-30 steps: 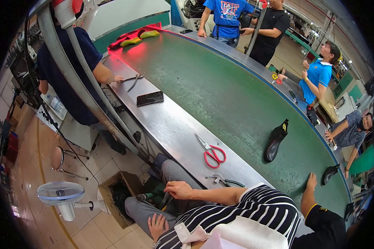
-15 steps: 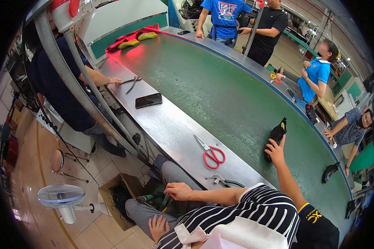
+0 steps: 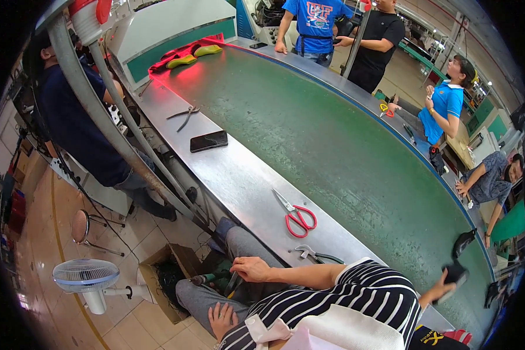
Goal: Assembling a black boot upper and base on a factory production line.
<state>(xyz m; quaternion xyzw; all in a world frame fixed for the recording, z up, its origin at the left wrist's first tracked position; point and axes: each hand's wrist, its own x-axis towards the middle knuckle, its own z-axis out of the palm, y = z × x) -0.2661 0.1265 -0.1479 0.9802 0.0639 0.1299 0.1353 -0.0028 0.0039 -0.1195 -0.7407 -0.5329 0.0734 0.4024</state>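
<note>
Fingers spread, my left hand [image 3: 221, 319] lies flat on my grey-trousered thigh. My right hand [image 3: 252, 269] rests over my other leg with its fingers loosely curled, nothing visible in them. Below it a green tool-like object [image 3: 220, 281] shows partly between my legs; its kind is unclear. On the metal table edge nearest me lie lasting pliers [image 3: 314, 254] and red-handled scissors [image 3: 298, 219]. At the right, a co-worker's hand [image 3: 438, 290] holds a dark shoe [image 3: 454, 280] over the green belt, smeared by motion. Close to it is another black shoe [image 3: 464, 242].
A phone [image 3: 209, 142] and pincers [image 3: 185, 116] lie further along the metal edge. Yellow-green shoe pieces [image 3: 182, 61] sit under red light at the belt's far end. A metal post [image 3: 108, 111], fan [image 3: 86, 274], cardboard box [image 3: 169, 280] and stool [image 3: 80, 227] stand left. Several people surround the belt.
The co-worker's arm at right has drawn back toward the lower right, with the black shoe moved along. The person at left has taken a hand off the table. My hands have not moved.
</note>
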